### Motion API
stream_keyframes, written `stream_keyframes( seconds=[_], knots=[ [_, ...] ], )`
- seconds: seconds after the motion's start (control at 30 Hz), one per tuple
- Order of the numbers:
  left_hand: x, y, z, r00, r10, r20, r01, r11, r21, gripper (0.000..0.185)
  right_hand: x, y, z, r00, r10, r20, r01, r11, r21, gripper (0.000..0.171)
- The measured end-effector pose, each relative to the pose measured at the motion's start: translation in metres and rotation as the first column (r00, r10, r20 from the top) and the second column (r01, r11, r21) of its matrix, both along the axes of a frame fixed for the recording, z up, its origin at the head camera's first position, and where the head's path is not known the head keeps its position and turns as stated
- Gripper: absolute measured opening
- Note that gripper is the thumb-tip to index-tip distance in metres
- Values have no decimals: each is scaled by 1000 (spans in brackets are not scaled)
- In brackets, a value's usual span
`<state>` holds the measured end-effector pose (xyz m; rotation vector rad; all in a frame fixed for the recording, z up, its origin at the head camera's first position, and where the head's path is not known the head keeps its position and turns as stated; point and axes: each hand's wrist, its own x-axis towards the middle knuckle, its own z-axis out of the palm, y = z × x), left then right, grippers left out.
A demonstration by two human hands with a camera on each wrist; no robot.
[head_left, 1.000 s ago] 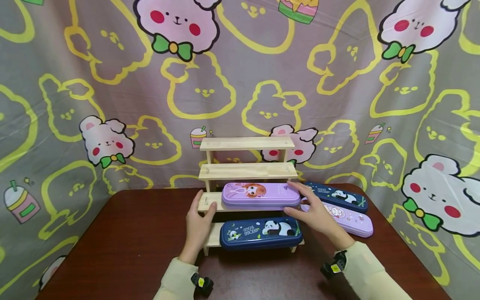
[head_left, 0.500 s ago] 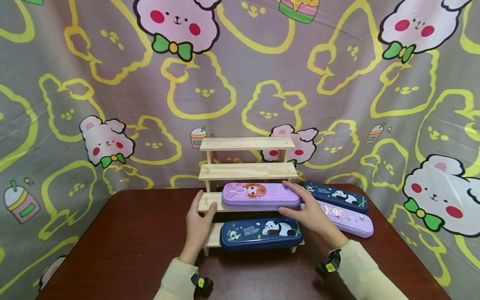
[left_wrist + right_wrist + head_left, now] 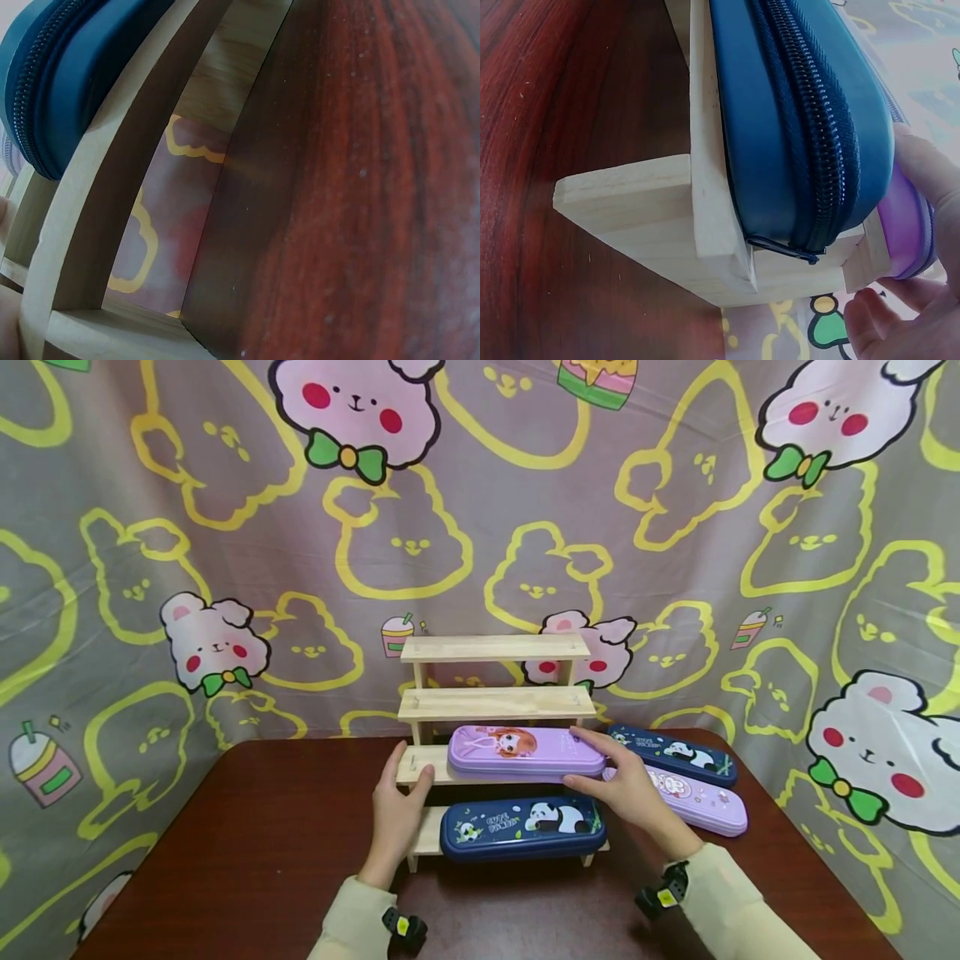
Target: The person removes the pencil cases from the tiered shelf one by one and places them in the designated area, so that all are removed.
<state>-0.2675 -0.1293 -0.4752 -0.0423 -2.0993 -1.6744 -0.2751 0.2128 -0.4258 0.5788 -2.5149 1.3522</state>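
Four cases: two on the wooden rack (image 3: 491, 703), two on the table (image 3: 247, 852) to its right.
Purple case (image 3: 525, 751): lies flat on the rack's second step from the bottom, its right end jutting a little past the step.
Right hand (image 3: 626, 785): fingers curl round the purple case's right end, thumb below, fingers along the top edge.
Left hand (image 3: 400, 806): apart from the right one, holding the left end of that same step, thumb on top, clear of the case.
Navy panda case (image 3: 521, 828): on the lowest step, directly under the purple one.
Spare navy case (image 3: 673, 752): on the table, against the backdrop.
Spare pink case (image 3: 697, 797): just in front of it.
Backdrop (image 3: 225, 527): cartoon bear cloth.
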Motion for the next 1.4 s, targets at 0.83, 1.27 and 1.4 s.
stream_keyframes(
  seconds=[0.83,1.27,1.4],
  knots=[
    [0,-1,0,1000,-10,-3,10,1000,6,68,11,19,0,996,-30,85,33,999,-37,72],
    [-1,0,0,1000,2,-14,-2,1000,11,66,21,32,1,994,-57,93,58,998,-9,72],
    [1,0,1,1000,-7,0,7,1000,19,67,23,39,-1,995,-66,72,66,998,-1,72]
  ],
)
